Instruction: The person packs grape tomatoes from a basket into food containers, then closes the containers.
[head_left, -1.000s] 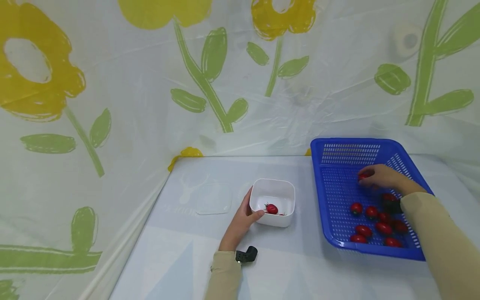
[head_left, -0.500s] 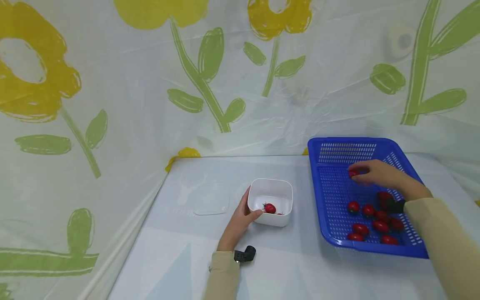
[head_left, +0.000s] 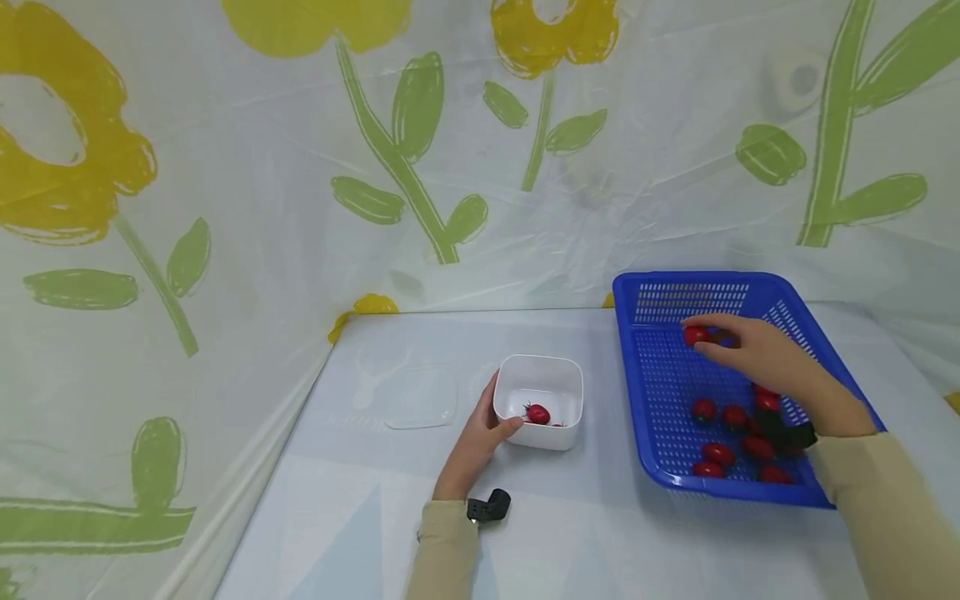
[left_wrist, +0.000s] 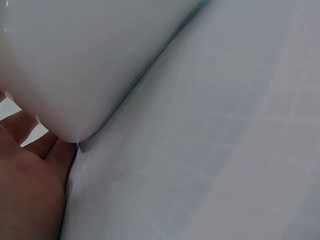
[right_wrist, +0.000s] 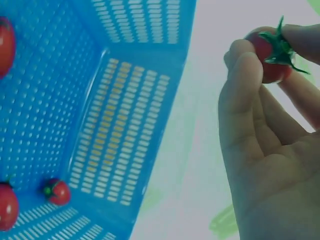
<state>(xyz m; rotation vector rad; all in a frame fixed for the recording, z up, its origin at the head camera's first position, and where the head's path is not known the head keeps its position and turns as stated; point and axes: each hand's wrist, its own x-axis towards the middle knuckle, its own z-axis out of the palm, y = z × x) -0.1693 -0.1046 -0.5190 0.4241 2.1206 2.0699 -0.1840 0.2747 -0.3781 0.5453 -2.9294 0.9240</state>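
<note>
A white square container [head_left: 542, 438] stands on the table, and my left hand [head_left: 474, 442] grips its near left corner, thumb over the rim. Inside it are a cherry tomato [head_left: 537, 414] and part of another, mostly hidden by the front wall. Between thumb and fingertips my right hand [head_left: 772, 354] pinches a cherry tomato [right_wrist: 270, 56] with a green stem cap, over the blue basket [head_left: 632, 392]. In the left wrist view the container's side [left_wrist: 95, 60] fills the upper left, with the hand [left_wrist: 30, 185] below it.
Several cherry tomatoes [head_left: 718, 454] lie in the near part of the basket, some hidden under the right wrist. Left of the container a clear lid [head_left: 423, 398] lies flat on the table. A flower-printed sheet [head_left: 285, 167] hangs behind the table.
With the tomato in its fingers, my right hand has moved left and slightly up over the basket. The left hand keeps its hold on the container. The head view has shifted slightly.
</note>
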